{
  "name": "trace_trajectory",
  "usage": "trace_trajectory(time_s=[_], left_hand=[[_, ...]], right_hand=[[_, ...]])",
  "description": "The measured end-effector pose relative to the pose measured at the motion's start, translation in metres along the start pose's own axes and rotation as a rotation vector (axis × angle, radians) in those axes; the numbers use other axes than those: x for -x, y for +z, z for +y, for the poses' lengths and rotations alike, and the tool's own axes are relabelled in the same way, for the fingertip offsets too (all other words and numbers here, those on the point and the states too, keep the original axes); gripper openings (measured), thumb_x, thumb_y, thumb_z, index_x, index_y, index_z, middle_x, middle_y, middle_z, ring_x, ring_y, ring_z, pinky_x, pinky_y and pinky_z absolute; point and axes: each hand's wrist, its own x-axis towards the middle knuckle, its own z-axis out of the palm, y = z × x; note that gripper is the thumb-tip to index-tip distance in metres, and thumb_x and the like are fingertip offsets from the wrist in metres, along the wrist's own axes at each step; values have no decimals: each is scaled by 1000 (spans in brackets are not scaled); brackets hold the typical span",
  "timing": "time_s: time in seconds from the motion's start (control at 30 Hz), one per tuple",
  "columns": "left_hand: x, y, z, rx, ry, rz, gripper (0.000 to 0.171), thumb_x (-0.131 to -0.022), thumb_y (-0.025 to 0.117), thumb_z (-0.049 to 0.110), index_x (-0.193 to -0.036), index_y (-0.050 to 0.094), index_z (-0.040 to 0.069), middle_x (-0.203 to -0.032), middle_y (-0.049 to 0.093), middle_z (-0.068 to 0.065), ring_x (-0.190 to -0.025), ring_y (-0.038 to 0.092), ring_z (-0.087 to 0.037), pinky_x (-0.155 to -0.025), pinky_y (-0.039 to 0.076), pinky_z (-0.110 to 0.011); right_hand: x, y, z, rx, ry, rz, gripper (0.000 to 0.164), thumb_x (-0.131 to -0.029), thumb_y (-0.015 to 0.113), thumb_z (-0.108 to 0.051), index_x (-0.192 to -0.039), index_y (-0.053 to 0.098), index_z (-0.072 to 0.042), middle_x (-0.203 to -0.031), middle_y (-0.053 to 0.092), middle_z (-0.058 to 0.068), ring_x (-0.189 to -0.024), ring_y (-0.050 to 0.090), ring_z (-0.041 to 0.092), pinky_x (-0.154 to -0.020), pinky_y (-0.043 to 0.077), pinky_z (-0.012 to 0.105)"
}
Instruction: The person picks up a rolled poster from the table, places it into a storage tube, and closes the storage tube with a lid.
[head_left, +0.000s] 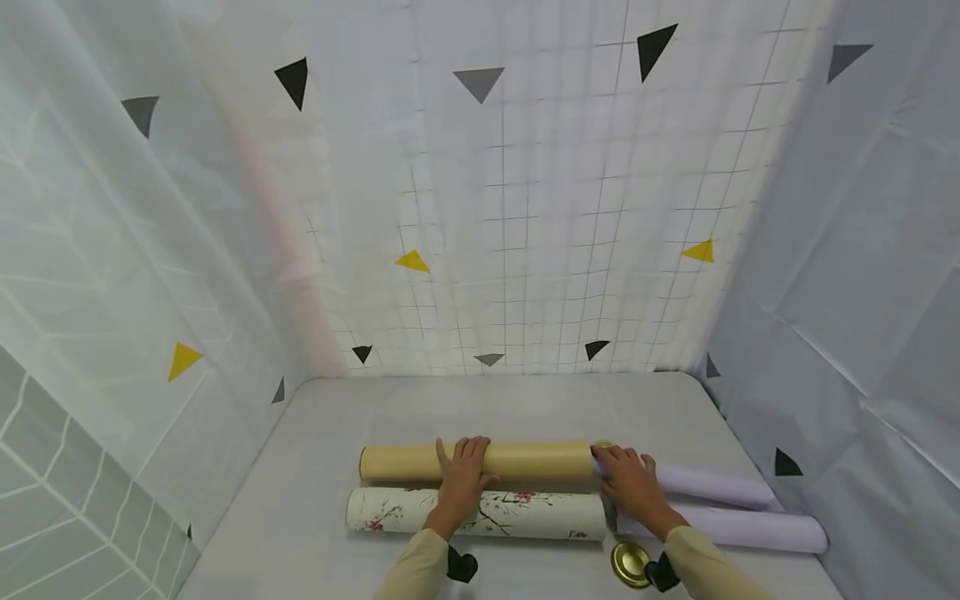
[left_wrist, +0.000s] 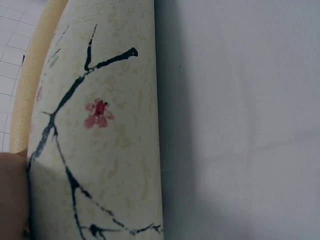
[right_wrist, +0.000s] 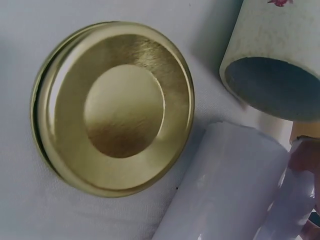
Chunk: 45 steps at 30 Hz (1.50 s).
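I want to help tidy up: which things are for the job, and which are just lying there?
Probably the job:
smooth, long yellow tube, under the left hand
glossy lilac roll, gripped by the right hand

Seemingly just lying by:
cream blossom-patterned tube
nearer lilac roll
shiny round gold metal lid

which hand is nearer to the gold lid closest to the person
Right. The right hand is at the end of the rear lilac roll, just beyond that gold lid; the left hand is on the yellow tube, farther off to the lid's left.
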Motion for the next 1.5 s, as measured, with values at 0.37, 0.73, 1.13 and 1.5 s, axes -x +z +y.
trace_trajectory(time_s=[0.37, 0.73, 1.13, 1.5], left_hand=[[1, -2, 4, -5, -27, -30, 66, -80, 79, 44, -136, 57, 15, -136, 64, -2, -131, 54, -28, -116, 23, -78], [2, -6, 7, -1, -39, -39, 65, -81, 79, 42, -136, 58, 15, -135, 64, -3, -132, 54, -28, -117, 23, -78], [0, -5, 4, 6, -37, -22, 65, -81, 79, 43, -136, 58, 14, -135, 64, -3, -130, 54, -28, -117, 23, -78], [0, -3, 3, 6, -30, -13, 66, -81, 78, 44, -137, 58, 14, -136, 64, -4, -130, 54, -28, -117, 23, -78]], right_hand=[[-5, 6, -7, 11, 6, 7, 60, -83, 81, -11, -138, 58, -3, -128, 70, 15, -118, 62, 39, -98, 45, 66], [-9, 7, -10, -83, 26, -37, 65, -83, 79, -6, -142, 51, -3, -125, 72, 16, -121, 61, 41, -102, 44, 66], [-4, 4, 3, -90, -53, 12, 79, -75, 84, 1, -145, 47, 1, -137, 60, 24, -130, 54, 45, -108, 38, 70], [10, -2, 27, 46, 83, 37, 64, -71, 76, 4, -131, 54, 9, -131, 59, 28, -126, 50, 49, -105, 36, 75]])
